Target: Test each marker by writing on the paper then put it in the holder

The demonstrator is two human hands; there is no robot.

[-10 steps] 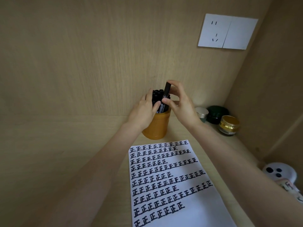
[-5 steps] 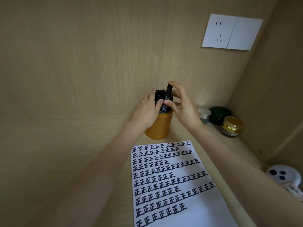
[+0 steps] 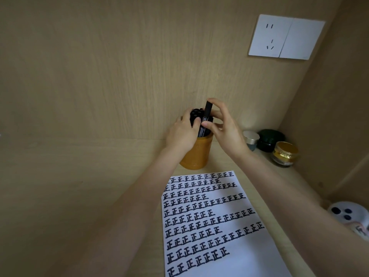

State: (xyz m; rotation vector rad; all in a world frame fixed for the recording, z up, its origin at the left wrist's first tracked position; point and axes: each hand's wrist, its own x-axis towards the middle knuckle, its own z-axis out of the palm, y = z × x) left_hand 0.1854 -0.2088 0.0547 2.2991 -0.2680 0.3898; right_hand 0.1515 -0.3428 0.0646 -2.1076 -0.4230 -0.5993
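An orange cylindrical holder (image 3: 196, 156) stands at the back of the wooden desk, packed with several black markers (image 3: 196, 113). My right hand (image 3: 223, 129) pinches one black marker (image 3: 206, 114) that sticks up higher than the others, its lower end inside the holder. My left hand (image 3: 182, 134) wraps the holder's rim and the bunch of markers from the left. In front of the holder lies a white paper (image 3: 215, 226) covered with rows of black handwritten characters.
Three small jars stand at the right by the side wall: a silver-lidded one (image 3: 251, 139), a dark green one (image 3: 270, 139) and a gold-lidded one (image 3: 285, 153). A white round object (image 3: 348, 213) sits at the right edge. A wall socket (image 3: 286, 37) is on the back panel.
The marker in my right hand has sunk a little lower into the holder among the others. My left hand stays on the holder. The view shifted slightly.
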